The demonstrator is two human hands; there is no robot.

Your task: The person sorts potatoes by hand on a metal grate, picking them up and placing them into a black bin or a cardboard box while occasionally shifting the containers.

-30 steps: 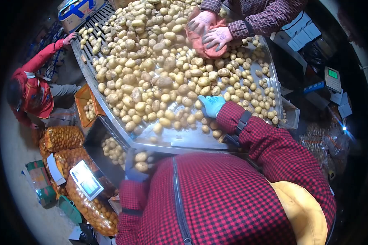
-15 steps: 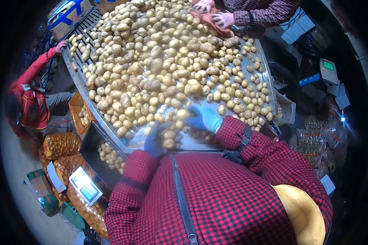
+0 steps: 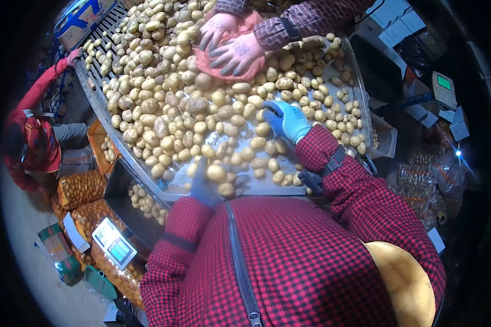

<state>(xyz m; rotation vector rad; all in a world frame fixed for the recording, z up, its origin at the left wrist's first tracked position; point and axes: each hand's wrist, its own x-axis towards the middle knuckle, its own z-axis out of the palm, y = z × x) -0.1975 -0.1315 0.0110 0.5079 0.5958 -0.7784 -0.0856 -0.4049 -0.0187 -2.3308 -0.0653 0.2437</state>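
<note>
Potatoes (image 3: 147, 106) of mixed sizes cover the metal sorting table (image 3: 273, 188). My right hand (image 3: 289, 121), in a blue glove, is over the near middle of the table. Its fingers are apart and loosely bent, with the tips close to a potato (image 3: 262, 129); I see nothing held. At the table's near edge is my left hand (image 3: 203, 188), also gloved and smeared by motion. Right beside its fingers are a blurred potato (image 3: 216, 173) and a second potato (image 3: 226, 189). Whether the left fingers grip either one cannot be made out.
Across the table, a co-worker's pink-gloved hands (image 3: 232, 46) press a red mesh cloth (image 3: 240, 68) onto the potatoes. Another person in red (image 3: 38, 136) holds the left rim. Filled potato sacks (image 3: 82, 191) and a scale (image 3: 114, 243) stand lower left; a plastic bin (image 3: 384, 136) is at right.
My right hand has moved up and away from my left hand, and its fingers have spread. The co-worker's hands and the red cloth have come left and nearer over the pile. Potatoes between my hands have shifted.
</note>
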